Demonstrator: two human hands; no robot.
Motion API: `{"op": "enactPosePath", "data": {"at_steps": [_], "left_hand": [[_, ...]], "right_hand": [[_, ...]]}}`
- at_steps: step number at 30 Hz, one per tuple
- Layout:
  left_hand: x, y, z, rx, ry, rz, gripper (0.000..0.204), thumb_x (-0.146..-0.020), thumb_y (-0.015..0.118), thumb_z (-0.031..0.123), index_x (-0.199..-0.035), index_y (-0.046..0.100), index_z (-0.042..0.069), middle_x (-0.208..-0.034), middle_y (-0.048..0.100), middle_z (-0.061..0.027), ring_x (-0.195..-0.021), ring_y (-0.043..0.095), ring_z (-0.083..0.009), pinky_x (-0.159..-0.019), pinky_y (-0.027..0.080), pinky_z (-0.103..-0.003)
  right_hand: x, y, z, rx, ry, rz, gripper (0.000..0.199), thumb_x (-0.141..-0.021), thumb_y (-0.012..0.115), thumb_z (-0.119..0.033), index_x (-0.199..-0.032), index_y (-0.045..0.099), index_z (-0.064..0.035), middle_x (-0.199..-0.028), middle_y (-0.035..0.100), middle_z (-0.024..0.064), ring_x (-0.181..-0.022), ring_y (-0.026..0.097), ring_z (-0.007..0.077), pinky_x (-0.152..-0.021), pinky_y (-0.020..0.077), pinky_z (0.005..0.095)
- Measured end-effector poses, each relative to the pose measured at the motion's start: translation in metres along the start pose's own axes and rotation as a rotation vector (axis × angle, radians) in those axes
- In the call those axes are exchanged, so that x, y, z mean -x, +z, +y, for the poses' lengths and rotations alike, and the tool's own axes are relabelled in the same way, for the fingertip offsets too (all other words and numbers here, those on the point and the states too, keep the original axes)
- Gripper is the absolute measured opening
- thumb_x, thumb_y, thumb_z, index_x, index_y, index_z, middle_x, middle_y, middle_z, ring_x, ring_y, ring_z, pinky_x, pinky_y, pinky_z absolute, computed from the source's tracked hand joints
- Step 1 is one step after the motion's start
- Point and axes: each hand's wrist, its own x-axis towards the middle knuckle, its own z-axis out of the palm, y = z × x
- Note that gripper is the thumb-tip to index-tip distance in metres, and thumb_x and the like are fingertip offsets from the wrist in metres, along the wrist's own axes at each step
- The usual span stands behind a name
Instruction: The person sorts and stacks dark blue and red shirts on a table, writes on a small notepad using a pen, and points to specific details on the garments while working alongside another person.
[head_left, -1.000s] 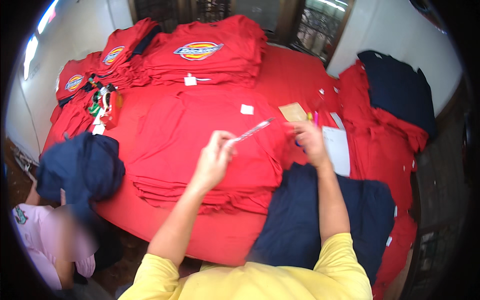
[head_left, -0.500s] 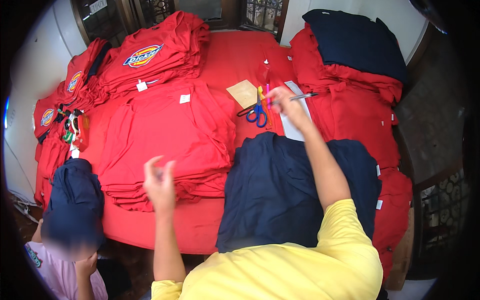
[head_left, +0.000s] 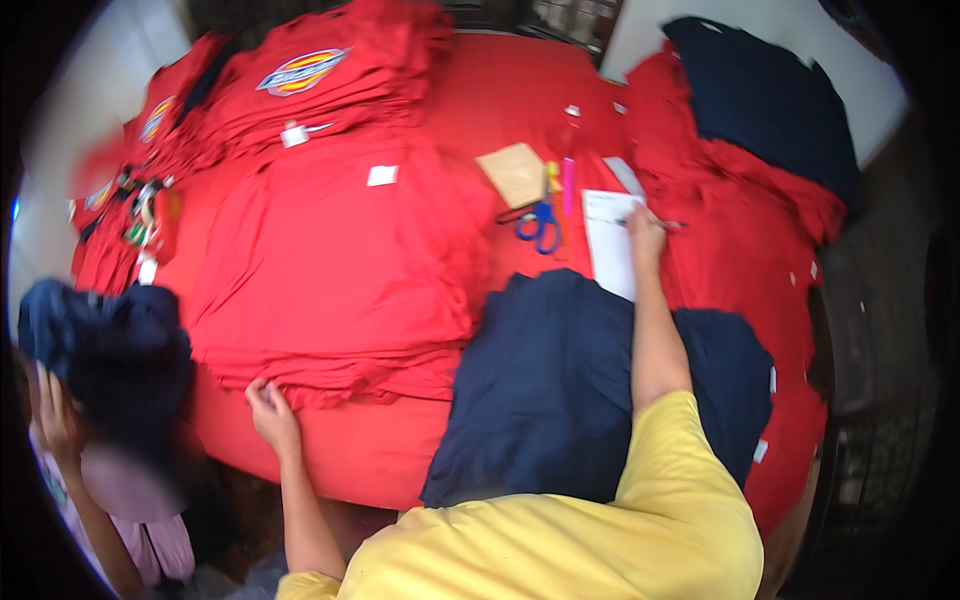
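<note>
My right hand (head_left: 648,230) is closed around a pen (head_left: 674,225), resting on a white sheet of paper (head_left: 608,250) with some writing on it. Below it lies a dark navy garment pile (head_left: 555,380), which my right forearm crosses. My left hand (head_left: 275,420) holds nothing that shows; its loosely curled, slightly parted fingers are at the front edge of a stack of red shirts (head_left: 330,250). A white label (head_left: 382,176) shows near that stack's top.
Blue-handled scissors (head_left: 538,230), a pink marker (head_left: 568,185) and a tan card (head_left: 515,172) lie beside the paper. Printed red shirts (head_left: 350,90) are piled behind, and a navy stack (head_left: 765,100) tops red ones at right. A person with a navy cloth (head_left: 110,330) is at left.
My right hand has moved down and right, bringing the pen onto the paper. My left hand has dropped to the red stack's front edge. The view has shifted, and the person at left has moved an arm.
</note>
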Motion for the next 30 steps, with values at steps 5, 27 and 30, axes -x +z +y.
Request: {"op": "enactPosePath", "data": {"at_steps": [5, 27, 30], "left_hand": [[-0.008, 0.012, -0.001, -0.019, 0.008, 0.019, 0.019, -0.091, 0.058, 0.02, -0.104, 0.057, 0.007, -0.083, 0.065, -0.0164, -0.075, 0.063, -0.0338, -0.067, 0.048, -0.043], [0.009, -0.014, 0.006, -0.121, -0.03, 0.047, 0.017, -0.087, 0.059, 0.017, -0.101, 0.055, 0.008, -0.081, 0.065, -0.0113, -0.077, 0.061, -0.0312, -0.072, 0.046, -0.043], [0.004, -0.001, -0.002, -0.053, 0.057, 0.092, 0.015, -0.086, 0.06, 0.014, -0.099, 0.057, 0.007, -0.083, 0.065, -0.0131, -0.075, 0.061, -0.0328, -0.069, 0.046, -0.045]], "right_hand": [[-0.011, -0.008, 0.098, 0.244, -0.3, 0.033, 0.031, -0.095, 0.052, -0.019, -0.118, 0.061, -0.0006, -0.089, 0.067, 0.0101, -0.081, 0.065, 0.0186, -0.064, 0.0543, 0.0328], [-0.005, -0.002, 0.0, -0.501, 0.388, -0.207, 0.037, -0.094, 0.051, -0.042, -0.084, 0.061, -0.0083, -0.058, 0.048, -0.002, -0.043, 0.036, 0.0028, -0.036, 0.025, 0.0179], [-0.01, -0.003, 0.013, -0.548, 0.47, -0.014, 0.034, -0.094, 0.051, -0.039, -0.086, 0.062, -0.0079, -0.062, 0.05, -0.0026, -0.046, 0.038, 0.0049, -0.038, 0.0272, 0.0192]]}}
